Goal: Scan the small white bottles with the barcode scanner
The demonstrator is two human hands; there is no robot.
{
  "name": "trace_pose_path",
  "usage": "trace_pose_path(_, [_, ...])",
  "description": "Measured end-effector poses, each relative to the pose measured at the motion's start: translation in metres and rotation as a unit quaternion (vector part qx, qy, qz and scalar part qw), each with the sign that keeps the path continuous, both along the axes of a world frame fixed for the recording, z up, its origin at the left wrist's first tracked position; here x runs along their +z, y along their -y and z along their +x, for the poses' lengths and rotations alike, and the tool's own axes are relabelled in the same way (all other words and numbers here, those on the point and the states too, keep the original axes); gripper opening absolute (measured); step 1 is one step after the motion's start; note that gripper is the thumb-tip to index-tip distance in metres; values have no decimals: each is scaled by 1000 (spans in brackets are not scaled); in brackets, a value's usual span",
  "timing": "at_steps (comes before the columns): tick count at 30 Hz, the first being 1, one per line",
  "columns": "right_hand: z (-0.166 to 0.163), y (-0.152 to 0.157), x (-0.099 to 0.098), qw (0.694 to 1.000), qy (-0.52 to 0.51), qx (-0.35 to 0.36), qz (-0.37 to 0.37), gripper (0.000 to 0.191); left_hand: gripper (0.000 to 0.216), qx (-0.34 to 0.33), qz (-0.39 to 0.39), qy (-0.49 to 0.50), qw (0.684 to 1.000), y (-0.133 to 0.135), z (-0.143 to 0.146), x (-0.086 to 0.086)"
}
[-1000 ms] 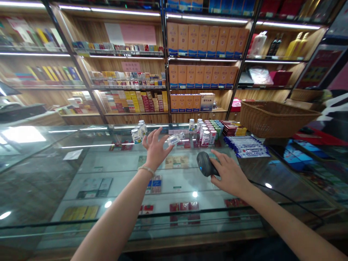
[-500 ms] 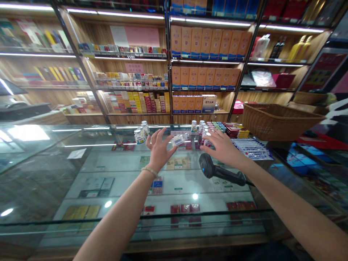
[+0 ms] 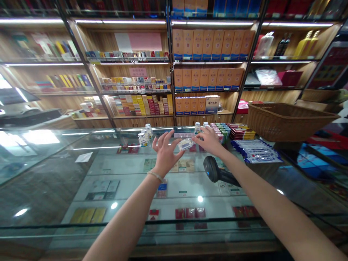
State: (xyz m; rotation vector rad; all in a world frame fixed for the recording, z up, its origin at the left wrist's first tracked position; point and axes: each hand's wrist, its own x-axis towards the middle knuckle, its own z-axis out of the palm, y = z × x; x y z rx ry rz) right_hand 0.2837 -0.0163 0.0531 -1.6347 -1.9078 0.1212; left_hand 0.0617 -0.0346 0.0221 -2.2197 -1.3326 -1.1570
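Observation:
A small clear bottle with a white printed label (image 3: 186, 144) is tilted on its side above the glass counter. My left hand (image 3: 165, 154) pinches its base end between thumb and forefinger, the other fingers spread. At the cap end, the fingertips of my right hand (image 3: 208, 141) close on the bottle and hide the cap. Several similar white-capped bottles (image 3: 143, 139) stand to the left of my left hand. More of them (image 3: 197, 128) stand behind my right hand, partly covered. Below my right forearm lies a black barcode scanner (image 3: 211, 169), its handle partly hidden.
The glass display counter (image 3: 130, 185) has flat packs under its top. To the right are rows of small colourful cans (image 3: 225, 131), red and yellow packs (image 3: 240, 131), blue-white sachets (image 3: 255, 151) and a wicker basket (image 3: 288, 123). Stocked shelves (image 3: 174, 63) rise behind.
My right hand has moved left from the bottles at the right to the cap end of the held bottle. The view has shifted slightly, and my left hand still holds the bottle.

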Motion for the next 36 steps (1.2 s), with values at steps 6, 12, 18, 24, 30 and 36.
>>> trace_pose_path(6, [3, 0, 11, 999, 18, 42, 20, 53, 38, 16, -15, 14, 1000, -1, 5, -3])
trace_pose_path(12, [6, -3, 36, 982, 96, 133, 89, 45, 56, -6, -33, 22, 999, -2, 4, -3])
trace_pose_path(18, [4, -2, 54, 968, 157, 178, 87, 36, 35, -15, -73, 49, 996, -1, 3, 0])
trace_pose_path(24, [0, 2, 62, 959, 182, 203, 77, 34, 27, -35, -79, 42, 995, -3, 4, -1])
trace_pose_path(30, [-6, 7, 58, 964, 175, 169, 105, 40, 24, -13, -43, 61, 997, -3, 3, 0])
trace_pose_path(36, [-15, 11, 43, 984, 117, 81, 107, 47, 28, 11, -24, 69, 997, -2, 5, -3])
